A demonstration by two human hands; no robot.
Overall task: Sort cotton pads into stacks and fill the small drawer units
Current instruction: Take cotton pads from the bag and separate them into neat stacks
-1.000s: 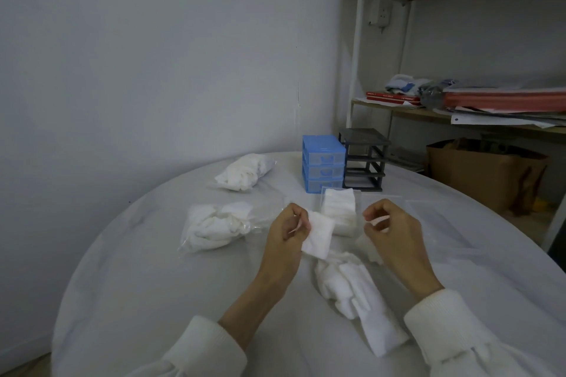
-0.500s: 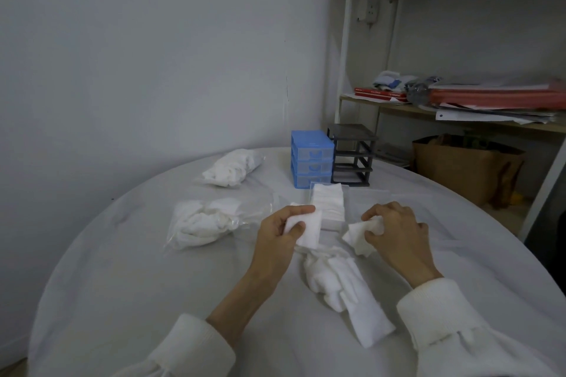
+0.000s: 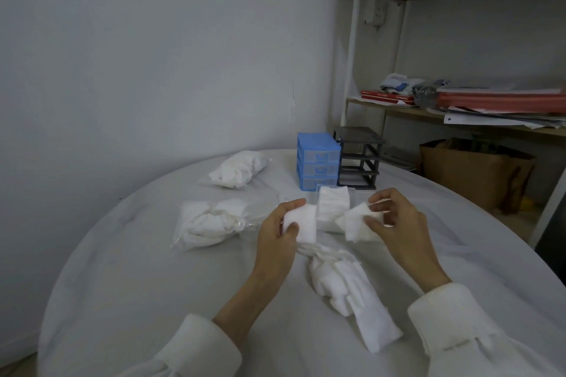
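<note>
My left hand (image 3: pixel 277 234) grips a small stack of square white cotton pads (image 3: pixel 301 223) above the table. My right hand (image 3: pixel 398 220) holds a single cotton pad (image 3: pixel 356 225) a little to the right of it. Between and behind the hands stands a neat stack of pads (image 3: pixel 333 202) in a clear tray. A loose heap of pads (image 3: pixel 346 288) lies on the table under my hands. The blue drawer unit (image 3: pixel 318 161) and the black drawer frame (image 3: pixel 360 157) stand at the far side, the blue drawers shut.
Two plastic bags of cotton pads lie on the left: one near (image 3: pixel 211 222), one farther back (image 3: pixel 239 170). The round table has a white cloth (image 3: pixel 153 285). A shelf unit (image 3: pixel 459 113) with papers and a brown paper bag (image 3: pixel 471 174) stand behind on the right.
My right hand has lifted a pad off the table and brought it up toward the left hand's stack. The left hand has kept hold of its pads.
</note>
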